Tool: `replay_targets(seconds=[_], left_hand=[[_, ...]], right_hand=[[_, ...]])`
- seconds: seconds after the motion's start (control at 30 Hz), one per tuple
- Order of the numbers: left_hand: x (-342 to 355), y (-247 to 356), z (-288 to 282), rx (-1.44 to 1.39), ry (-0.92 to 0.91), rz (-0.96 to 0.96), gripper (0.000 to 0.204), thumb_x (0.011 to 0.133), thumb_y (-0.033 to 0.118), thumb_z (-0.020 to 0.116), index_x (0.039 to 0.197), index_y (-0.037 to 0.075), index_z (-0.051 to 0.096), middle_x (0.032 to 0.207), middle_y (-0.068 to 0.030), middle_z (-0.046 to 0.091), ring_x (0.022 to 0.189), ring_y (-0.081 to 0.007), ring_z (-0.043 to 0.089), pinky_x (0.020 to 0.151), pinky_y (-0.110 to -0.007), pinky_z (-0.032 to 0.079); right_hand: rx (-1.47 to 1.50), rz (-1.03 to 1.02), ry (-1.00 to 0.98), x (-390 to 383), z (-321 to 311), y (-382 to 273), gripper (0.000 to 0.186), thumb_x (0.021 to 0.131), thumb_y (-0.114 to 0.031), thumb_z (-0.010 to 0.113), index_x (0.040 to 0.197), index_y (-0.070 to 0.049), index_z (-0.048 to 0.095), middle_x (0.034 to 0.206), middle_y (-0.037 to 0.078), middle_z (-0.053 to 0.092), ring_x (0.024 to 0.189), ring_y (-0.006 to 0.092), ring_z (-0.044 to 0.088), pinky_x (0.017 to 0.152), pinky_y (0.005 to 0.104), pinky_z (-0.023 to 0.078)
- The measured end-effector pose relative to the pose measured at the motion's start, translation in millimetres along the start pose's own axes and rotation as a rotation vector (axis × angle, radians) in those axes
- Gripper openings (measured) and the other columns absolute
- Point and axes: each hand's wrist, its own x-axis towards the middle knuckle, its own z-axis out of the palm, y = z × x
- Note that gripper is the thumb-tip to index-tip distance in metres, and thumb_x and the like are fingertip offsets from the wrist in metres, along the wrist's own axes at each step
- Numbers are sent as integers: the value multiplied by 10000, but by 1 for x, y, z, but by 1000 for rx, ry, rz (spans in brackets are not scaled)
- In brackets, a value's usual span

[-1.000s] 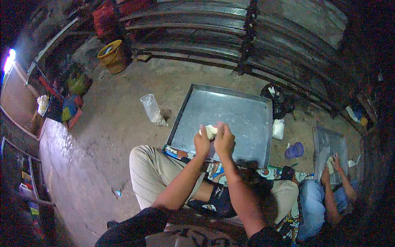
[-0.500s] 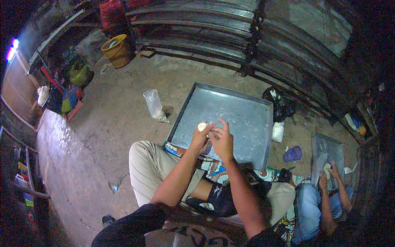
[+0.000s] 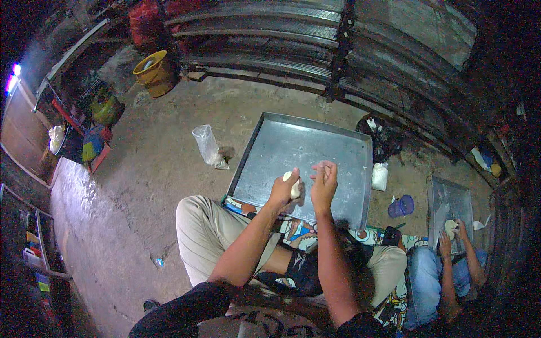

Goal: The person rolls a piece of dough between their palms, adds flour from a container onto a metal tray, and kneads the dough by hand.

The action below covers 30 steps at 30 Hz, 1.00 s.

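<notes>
Dough lump (image 3: pixel 295 186), pale and rounded, sits in our left hand (image 3: pixel 281 191), above the near part of a wide metal tray (image 3: pixel 270 141). Left grip: clamped on the lump, thumb along its upper side. Right grip: apart; our right hand (image 3: pixel 324 183) hangs over the tray just beside the lump, a gap between, fingers loosely bent.

We note whitish smears across the tray, which lies in front of our crossed legs (image 3: pixel 205 236) near a patterned cloth (image 3: pixel 298 230). Left of the tray, on the floor (image 3: pixel 124 208): clear plastic bag (image 3: pixel 205 143), pale stuff low inside. Right of it: black bag (image 3: pixel 389 146) near the far corner, white packet (image 3: pixel 380 177) by the edge, purple cup (image 3: pixel 400 207) nearer us. Farther right, a co-worker's hands (image 3: pixel 445 248) hold a pale round piece (image 3: pixel 451 227) at a second tray (image 3: pixel 448 197).
</notes>
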Motion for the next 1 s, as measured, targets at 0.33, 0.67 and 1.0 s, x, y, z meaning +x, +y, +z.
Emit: replay_targets(seconds=[0.33, 0.67, 1.0], left_hand=[[6, -29, 4, -220, -119, 41, 763, 926, 708, 248, 1211, 61, 532, 1075, -105, 618, 949, -228, 610, 888, -365, 485], [-3, -23, -5, -535, -366, -160, 834, 885, 757, 246, 1278, 58, 475, 1216, -106, 554, 1151, -244, 537, 1009, -397, 415], [-7, -40, 19, -108, -362, -108, 649, 983, 480, 464, 1424, 14, 367, 1383, -94, 460, 1271, -202, 423, 1077, -351, 317]], right_hand=[[-51, -72, -289, -18, 16, -4, 550, 1039, -374, 310, 914, 25, 667, 801, 111, 692, 744, 203, 661, 720, 334, 504], [-467, -194, -166, -23, 28, -4, 428, 972, -353, 443, 828, -9, 652, 783, 228, 662, 751, 431, 643, 661, 501, 507], [-573, 72, -116, 10, -3, 10, 501, 996, -446, 363, 825, -52, 623, 759, 214, 655, 733, 439, 643, 625, 522, 489]])
